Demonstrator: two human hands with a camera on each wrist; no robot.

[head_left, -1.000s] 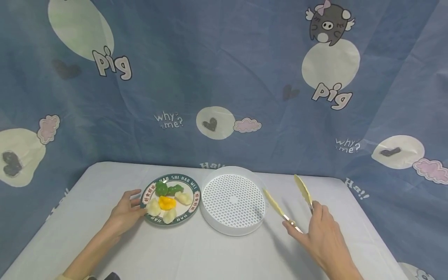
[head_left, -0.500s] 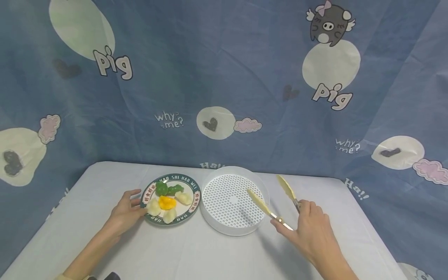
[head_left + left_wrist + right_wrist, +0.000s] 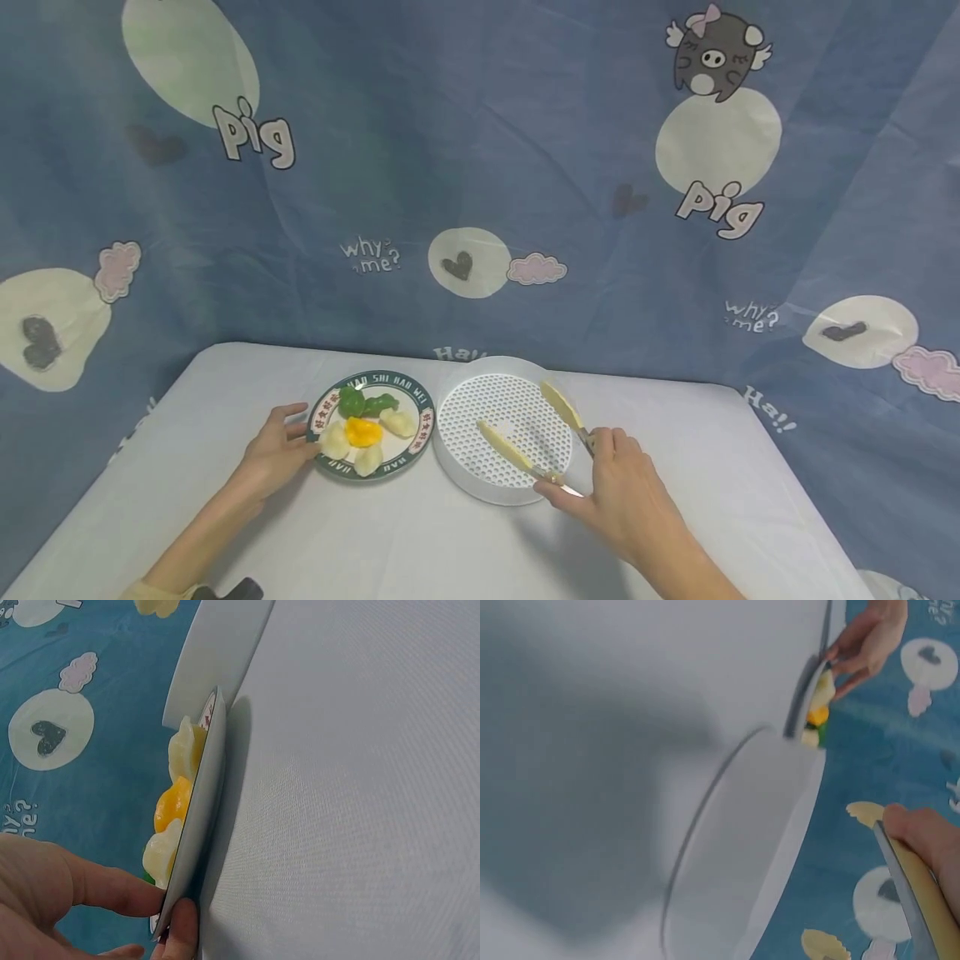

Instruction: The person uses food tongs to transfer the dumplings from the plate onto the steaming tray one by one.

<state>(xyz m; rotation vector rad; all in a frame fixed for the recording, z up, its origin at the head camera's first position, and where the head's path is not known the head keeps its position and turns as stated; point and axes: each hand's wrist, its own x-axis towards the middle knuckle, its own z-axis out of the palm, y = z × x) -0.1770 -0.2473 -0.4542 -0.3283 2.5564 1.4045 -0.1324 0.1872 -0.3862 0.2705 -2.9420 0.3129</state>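
Observation:
My left hand (image 3: 273, 457) pinches the rim of a round plate (image 3: 426, 429) with a green patterned border, thumb above and fingers beneath, as the left wrist view shows. Dumpling-shaped pieces lie on the plate: pale ones (image 3: 335, 442), a yellow one (image 3: 363, 432) and green ones (image 3: 351, 403). My right hand (image 3: 633, 504) grips a pair of tongs (image 3: 506, 447) with cream-yellow tips. The tongs are spread, with nothing between their tips, over a round white steamer tray (image 3: 495, 493) with a perforated base. In the right wrist view the tray's wall (image 3: 735, 840) hides its inside.
The white-covered table (image 3: 420, 542) carries the plate and the tray close side by side. A blue printed cloth (image 3: 480, 167) hangs behind the table's back edge. A small dark object (image 3: 243, 588) shows at the bottom, near the left sleeve.
My right hand has moved left with the spread tongs, from right of the tray to over it. The left hand stays at the plate. The head view has shifted slightly.

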